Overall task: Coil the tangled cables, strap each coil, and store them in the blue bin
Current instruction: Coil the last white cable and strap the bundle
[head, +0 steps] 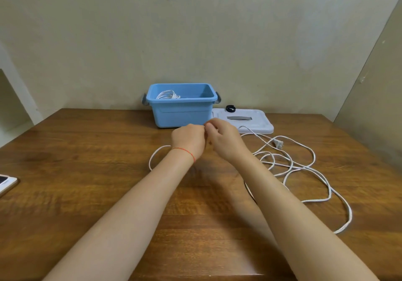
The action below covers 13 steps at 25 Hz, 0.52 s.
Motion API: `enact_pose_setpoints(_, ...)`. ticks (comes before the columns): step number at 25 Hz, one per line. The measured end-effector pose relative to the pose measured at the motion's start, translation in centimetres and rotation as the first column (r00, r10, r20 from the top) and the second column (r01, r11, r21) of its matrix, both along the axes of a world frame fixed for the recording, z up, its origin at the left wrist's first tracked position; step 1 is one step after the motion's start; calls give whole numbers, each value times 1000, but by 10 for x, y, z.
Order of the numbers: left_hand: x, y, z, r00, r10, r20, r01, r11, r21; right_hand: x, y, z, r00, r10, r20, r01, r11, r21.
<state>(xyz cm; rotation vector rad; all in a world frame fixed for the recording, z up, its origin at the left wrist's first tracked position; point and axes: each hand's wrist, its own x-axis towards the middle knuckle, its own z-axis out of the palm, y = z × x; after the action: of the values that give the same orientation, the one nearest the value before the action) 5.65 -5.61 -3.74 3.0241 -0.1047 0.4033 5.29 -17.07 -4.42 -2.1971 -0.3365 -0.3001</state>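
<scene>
My left hand (pixel 188 138) and right hand (pixel 224 138) meet at the table's centre, fingers of both curled inward, pinching the white cable (pixel 304 167) between them, though the exact contact point is hidden. The cable runs in a loop out at 9 o'clock of my left wrist and sprawls in tangled loops at 3 to 4 o'clock on the wooden table (pixel 87 182), its plug (pixel 279 143) lying at 2 o'clock. The blue bin (pixel 181 113) stands at 12 o'clock holding 1 coiled white cable (pixel 168 95), its lid (pixel 256 126) just beside it at 1 o'clock carrying 1 black strap (pixel 230 108).

Blue bin (pixel 182 115), white cable (pixel 304 167), brown table (pixel 87 182)
</scene>
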Motion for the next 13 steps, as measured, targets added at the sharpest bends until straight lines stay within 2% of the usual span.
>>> enact_pose_setpoints(2, 0, 6, -1, 998, 39, -44, -41, 999, -34, -1, 2, 0, 995, 43, -90, -51, 995, -86)
enact_pose_setpoints(4, 0, 17, -4, 989, 9, -150, -26, 994, -110, 1, -8, 3, 984, 50, -170, -73, 989, -128)
enact_pose_setpoints(6, 0, 27, -7, 959, -61, -276, 27, 992, -125, 5, -19, 5, 986, -18, -165, 0, 994, -110)
enact_pose_setpoints(8, 1, 34, -8, 927, -50, -372, 53, 999, -1, 10, -28, 8, 980, -182, -83, 184, 983, 15)
enact_pose_setpoints(10, 4, 40, -11, 927, 37, -373, 5, 994, 110, 13, -38, 12, 923, -385, -21, 381, 900, 212)
enact_pose_setpoints(11, 6, 44, -15, 935, 86, -345, -55, 994, 99, 14, -44, 14, 879, -477, -2, 457, 839, 295)
enact_pose_setpoints(13, 6, 52, -19, 942, 150, -301, -175, 983, -57, 16, -54, 16, 811, -585, 21, 534, 753, 385)
